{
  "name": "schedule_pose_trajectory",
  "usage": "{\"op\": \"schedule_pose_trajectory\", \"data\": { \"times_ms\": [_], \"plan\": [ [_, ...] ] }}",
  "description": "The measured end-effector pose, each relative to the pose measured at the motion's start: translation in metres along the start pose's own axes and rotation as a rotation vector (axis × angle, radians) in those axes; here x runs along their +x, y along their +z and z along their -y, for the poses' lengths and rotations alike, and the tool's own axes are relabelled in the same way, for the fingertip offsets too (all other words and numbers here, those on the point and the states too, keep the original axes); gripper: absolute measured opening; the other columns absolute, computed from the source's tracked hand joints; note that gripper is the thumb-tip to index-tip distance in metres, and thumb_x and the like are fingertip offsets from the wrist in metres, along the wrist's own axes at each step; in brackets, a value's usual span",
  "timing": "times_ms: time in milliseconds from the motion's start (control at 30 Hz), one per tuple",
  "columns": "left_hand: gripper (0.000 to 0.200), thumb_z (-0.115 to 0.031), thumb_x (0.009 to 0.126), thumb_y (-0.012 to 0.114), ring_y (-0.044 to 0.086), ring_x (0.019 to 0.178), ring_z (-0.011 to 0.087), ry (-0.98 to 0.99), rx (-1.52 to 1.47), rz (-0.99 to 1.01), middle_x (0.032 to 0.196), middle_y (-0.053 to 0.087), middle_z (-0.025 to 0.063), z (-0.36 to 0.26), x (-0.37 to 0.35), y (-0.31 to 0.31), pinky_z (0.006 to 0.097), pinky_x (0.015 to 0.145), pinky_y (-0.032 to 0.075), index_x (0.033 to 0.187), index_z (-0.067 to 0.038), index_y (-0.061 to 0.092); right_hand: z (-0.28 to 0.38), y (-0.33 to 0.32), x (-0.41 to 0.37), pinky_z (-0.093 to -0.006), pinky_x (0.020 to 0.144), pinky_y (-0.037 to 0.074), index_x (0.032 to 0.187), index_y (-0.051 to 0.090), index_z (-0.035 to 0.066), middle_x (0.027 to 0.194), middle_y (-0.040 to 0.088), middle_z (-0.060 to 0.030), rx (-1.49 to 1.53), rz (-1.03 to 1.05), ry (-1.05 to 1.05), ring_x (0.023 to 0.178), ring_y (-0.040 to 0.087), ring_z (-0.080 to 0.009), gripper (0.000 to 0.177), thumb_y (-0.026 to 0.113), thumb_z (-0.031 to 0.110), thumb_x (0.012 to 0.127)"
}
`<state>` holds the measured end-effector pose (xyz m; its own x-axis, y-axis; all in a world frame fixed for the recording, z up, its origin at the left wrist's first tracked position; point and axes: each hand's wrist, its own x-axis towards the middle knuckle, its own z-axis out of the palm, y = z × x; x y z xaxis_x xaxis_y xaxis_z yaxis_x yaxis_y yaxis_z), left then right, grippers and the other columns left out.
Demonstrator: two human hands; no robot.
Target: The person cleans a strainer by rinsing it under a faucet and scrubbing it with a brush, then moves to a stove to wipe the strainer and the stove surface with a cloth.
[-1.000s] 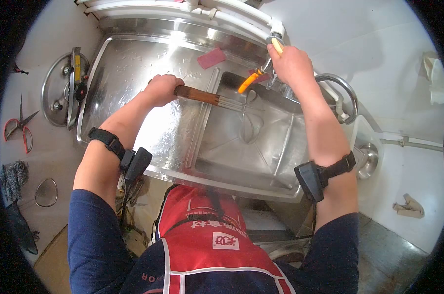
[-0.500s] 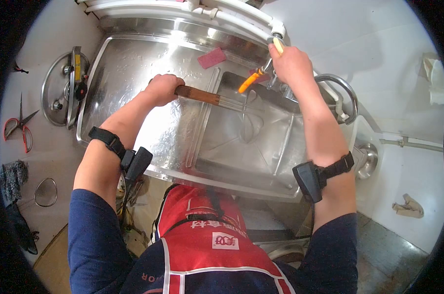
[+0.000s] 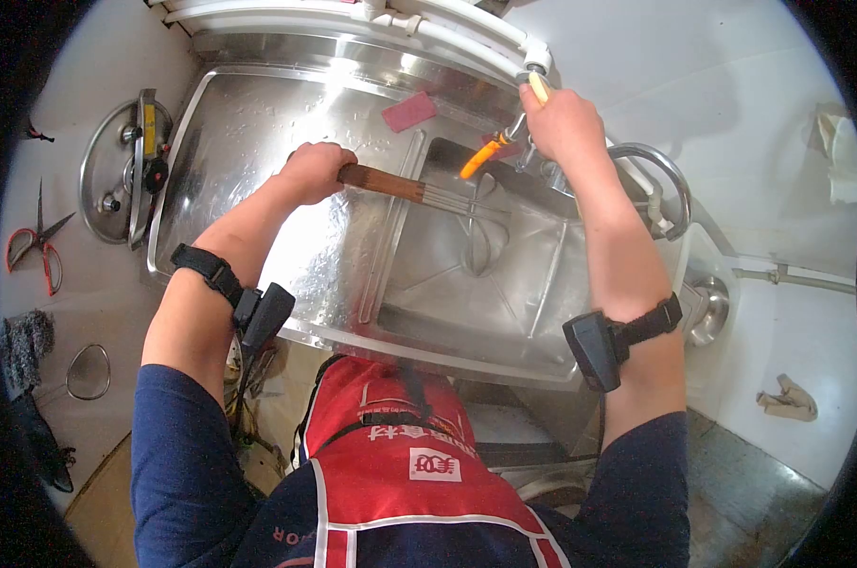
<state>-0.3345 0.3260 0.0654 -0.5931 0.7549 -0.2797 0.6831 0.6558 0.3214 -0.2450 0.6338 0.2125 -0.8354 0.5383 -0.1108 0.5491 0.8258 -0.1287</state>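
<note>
My left hand point(image 3: 317, 173) is closed around the wooden handle of a whisk point(image 3: 381, 182), which I hold nearly level. Its wire loops reach right over the sink basin point(image 3: 447, 308); they look thin and partly blurred. At the wall side, my right hand point(image 3: 565, 123) is closed on the upper part of the tap point(image 3: 520, 128). A pale yellow piece point(image 3: 539, 89) sticks out above its fingers. Below them an orange piece point(image 3: 485, 154) slants down toward the basin. My palm and fingers hide just what they grip there.
A pink sponge point(image 3: 409, 112) lies on the metal drainboard point(image 3: 258, 114). A curved chrome spout point(image 3: 679, 180) stands at the right. White pipes point(image 3: 447, 36) run behind the sink. On the left hang a pot lid point(image 3: 106, 175) and red-handled scissors point(image 3: 40, 241).
The whisk's wire loops have shifted slightly over the basin. Both hands stay in nearly the same places with the same grips.
</note>
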Motion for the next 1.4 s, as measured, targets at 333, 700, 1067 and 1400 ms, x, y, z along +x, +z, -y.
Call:
{"op": "schedule_pose_trajectory", "data": {
  "times_ms": [333,700,1067,1400],
  "plan": [
    [0.036,-0.011,0.075,0.071,0.067,0.095,0.0339,-0.005,0.019,0.015,0.097,0.070,0.0139,0.000,0.001,-0.001,0.0437,0.086,0.053,0.111,-0.013,0.070,0.001,-0.001,0.002,-0.0483,0.085,0.053,0.101,0.071,-0.003,0.095,0.070,-0.0264,-0.022,0.005,0.040,0.095,0.067,-0.0425,0.066,0.049,0.058,0.094],
    [0.037,-0.011,0.076,0.071,0.068,0.094,0.0339,-0.007,0.023,0.029,0.097,0.070,0.0141,-0.001,0.001,-0.003,0.0433,0.086,0.054,0.113,-0.014,0.069,0.005,-0.006,0.004,-0.0461,0.090,0.052,0.106,0.071,-0.002,0.105,0.070,-0.0250,-0.027,0.037,0.141,0.102,0.066,-0.0408,0.067,0.051,0.060,0.091],
    [0.034,-0.012,0.076,0.070,0.066,0.097,0.0338,-0.021,0.003,-0.008,0.098,0.070,0.0119,0.013,0.016,0.013,0.0451,0.087,0.052,0.110,-0.015,0.069,-0.020,-0.015,-0.019,-0.0461,0.083,0.053,0.104,0.070,-0.001,0.097,0.071,-0.0226,0.245,-0.044,0.116,0.094,0.068,-0.0413,0.063,0.048,0.057,0.094],
    [0.036,-0.014,0.074,0.073,0.064,0.098,0.0328,0.052,0.045,-0.018,0.099,0.070,0.0101,0.000,0.031,0.011,0.0443,0.090,0.049,0.111,-0.015,0.069,-0.085,0.080,-0.129,-0.0299,0.066,0.050,0.114,0.066,0.008,0.082,0.066,-0.0039,0.856,0.189,0.099,0.072,0.063,-0.0124,0.031,0.054,0.034,0.102]
  ]
}}
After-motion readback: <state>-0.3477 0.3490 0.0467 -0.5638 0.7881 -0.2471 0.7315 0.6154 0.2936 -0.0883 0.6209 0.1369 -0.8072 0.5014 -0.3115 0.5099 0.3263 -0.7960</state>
